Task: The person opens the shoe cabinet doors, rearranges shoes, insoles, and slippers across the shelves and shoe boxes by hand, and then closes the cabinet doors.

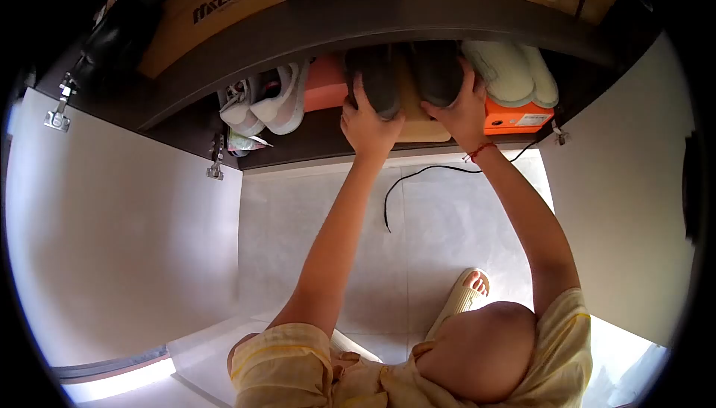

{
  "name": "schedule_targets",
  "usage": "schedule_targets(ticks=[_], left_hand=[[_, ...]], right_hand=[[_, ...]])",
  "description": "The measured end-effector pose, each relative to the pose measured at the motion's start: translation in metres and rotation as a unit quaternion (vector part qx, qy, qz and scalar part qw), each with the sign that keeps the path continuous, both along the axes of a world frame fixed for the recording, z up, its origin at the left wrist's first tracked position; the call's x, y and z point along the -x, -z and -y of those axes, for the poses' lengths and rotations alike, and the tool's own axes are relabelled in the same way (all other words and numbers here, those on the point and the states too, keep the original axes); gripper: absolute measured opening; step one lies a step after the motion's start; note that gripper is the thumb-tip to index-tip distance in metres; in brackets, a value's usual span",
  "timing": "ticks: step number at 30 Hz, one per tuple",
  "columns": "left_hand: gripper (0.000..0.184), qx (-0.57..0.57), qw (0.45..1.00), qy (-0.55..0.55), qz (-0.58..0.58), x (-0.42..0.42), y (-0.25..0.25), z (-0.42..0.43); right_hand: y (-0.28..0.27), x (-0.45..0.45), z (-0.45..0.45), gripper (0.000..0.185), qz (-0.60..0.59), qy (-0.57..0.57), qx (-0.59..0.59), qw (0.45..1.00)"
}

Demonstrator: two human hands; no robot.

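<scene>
Two dark, rounded shoes lie side by side on a tan box (424, 128) inside the low cabinet. My left hand (371, 128) is closed around the near end of the left dark shoe (379, 83), thumb and fingers on opposite sides. The near end of the right dark shoe (436, 72) is gripped by my right hand (464, 113), which wears a red string bracelet (479, 151). The far ends of both shoes are lost in shadow, so their exact kind is unclear.
Pale slippers (501, 72) sit on an orange shoebox (514, 117) at the right. White sneakers (277, 102) stand left, beside a pinkish-red box (325, 83). A Mizuno box (224, 9) is on the shelf above. Open doors (134, 221) flank me; a black cable (403, 177) crosses the floor.
</scene>
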State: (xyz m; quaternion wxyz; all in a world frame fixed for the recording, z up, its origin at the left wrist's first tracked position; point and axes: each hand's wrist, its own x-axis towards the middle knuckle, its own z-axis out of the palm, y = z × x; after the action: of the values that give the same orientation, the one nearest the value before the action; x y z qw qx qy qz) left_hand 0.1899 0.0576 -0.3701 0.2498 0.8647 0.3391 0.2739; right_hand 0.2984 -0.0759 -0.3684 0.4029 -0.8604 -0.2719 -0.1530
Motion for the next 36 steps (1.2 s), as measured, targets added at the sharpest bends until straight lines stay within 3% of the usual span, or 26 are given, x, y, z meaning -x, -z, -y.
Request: schedule_targets(ticks=[5, 7, 10, 16, 20, 24, 28, 31, 33, 34, 36], left_hand=[[0.105, 0.033, 0.998, -0.001, 0.062, 0.002, 0.007, -0.013], [0.106, 0.052, 0.996, 0.005, 0.073, 0.008, 0.009, -0.019], [0.109, 0.053, 0.995, 0.0, 0.09, 0.017, 0.008, -0.025], [0.11, 0.029, 0.992, -0.024, 0.121, 0.036, 0.008, -0.035], [0.111, 0.014, 0.994, -0.038, 0.103, 0.04, 0.012, -0.043], [0.112, 0.048, 0.996, -0.046, 0.057, 0.034, 0.005, -0.053], [0.113, 0.041, 0.997, -0.01, 0.069, 0.034, 0.008, -0.064], [0.113, 0.034, 0.994, 0.032, 0.098, 0.036, 0.021, -0.069], [0.113, 0.108, 0.969, 0.06, 0.216, 0.04, 0.037, -0.067], [0.113, 0.112, 0.968, 0.058, 0.218, 0.046, 0.039, -0.059], [0.109, 0.279, 0.931, 0.015, 0.234, 0.057, 0.045, -0.037]], right_hand=[[-0.002, 0.003, -0.009, 0.098, -0.035, 0.004, -0.009, 0.999], [-0.001, 0.004, -0.012, 0.093, -0.028, -0.036, -0.097, 0.994], [-0.009, 0.01, -0.014, 0.091, -0.017, -0.042, -0.128, 0.991], [-0.009, 0.033, -0.034, 0.092, -0.1, -0.049, -0.085, 0.99], [0.008, 0.041, -0.065, 0.099, -0.047, -0.068, -0.077, 0.994], [0.009, 0.048, -0.08, 0.101, -0.103, -0.07, -0.071, 0.99], [0.011, 0.048, -0.083, 0.099, -0.074, -0.047, -0.048, 0.995], [0.009, 0.038, -0.066, 0.09, -0.056, -0.101, -0.035, 0.993], [0.0, 0.021, -0.047, 0.078, 0.006, -0.09, -0.131, 0.987], [-0.009, 0.016, -0.033, 0.058, 0.052, -0.03, -0.11, 0.992], [-0.015, -0.004, -0.001, 0.037, -0.009, -0.049, -0.141, 0.989]])
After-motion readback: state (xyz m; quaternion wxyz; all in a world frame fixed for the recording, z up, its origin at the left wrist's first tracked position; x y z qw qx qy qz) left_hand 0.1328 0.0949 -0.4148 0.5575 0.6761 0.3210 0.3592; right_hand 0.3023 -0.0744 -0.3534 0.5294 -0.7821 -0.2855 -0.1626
